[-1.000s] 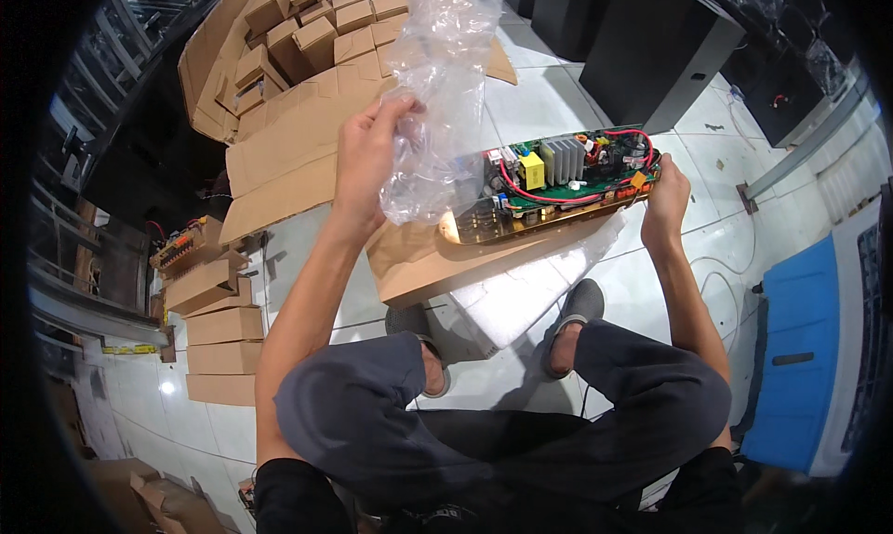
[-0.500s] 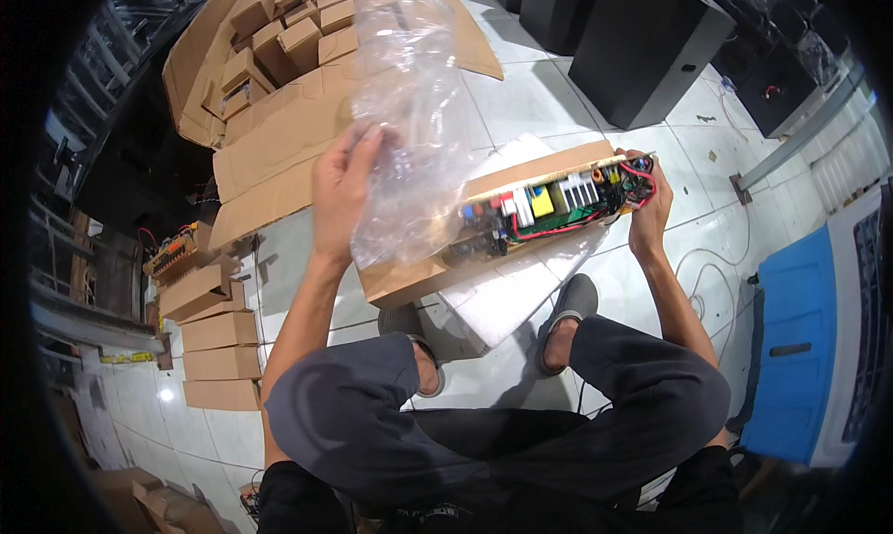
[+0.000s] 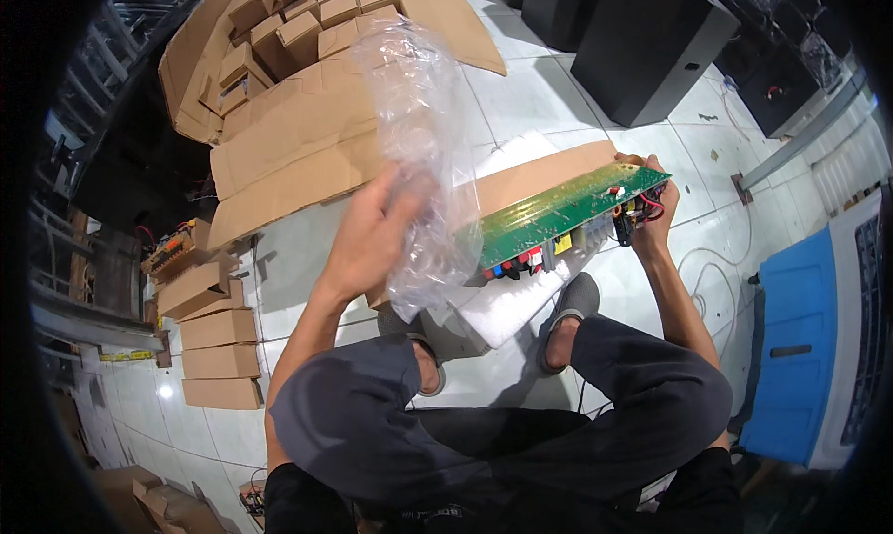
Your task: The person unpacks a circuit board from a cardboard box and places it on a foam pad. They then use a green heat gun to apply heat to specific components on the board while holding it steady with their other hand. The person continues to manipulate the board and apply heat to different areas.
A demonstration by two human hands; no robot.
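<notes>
A long green circuit board (image 3: pixel 567 216) is tilted with its soldered underside toward me; its components and wires hang below the lower edge. My right hand (image 3: pixel 654 204) grips its right end. My left hand (image 3: pixel 377 232), slightly blurred, is closed on a crumpled clear plastic bag (image 3: pixel 423 134), which covers the board's left end. A long cardboard box (image 3: pixel 539 176) lies behind and under the board, its left part mostly hidden by the plastic. Beneath them is a white foam block (image 3: pixel 498 315), between my feet and the box.
A large open carton (image 3: pixel 279 115) at the upper left holds several small cardboard boxes. More narrow boxes (image 3: pixel 219 334) line the floor at left, near another circuit board (image 3: pixel 177 255). Black cabinets (image 3: pixel 651 55) stand at the upper right, a blue-and-white case (image 3: pixel 795 348) at right.
The board has been turned over from its component side to its green underside. My left hand has moved right and nearer to me, drawing the plastic bag with it.
</notes>
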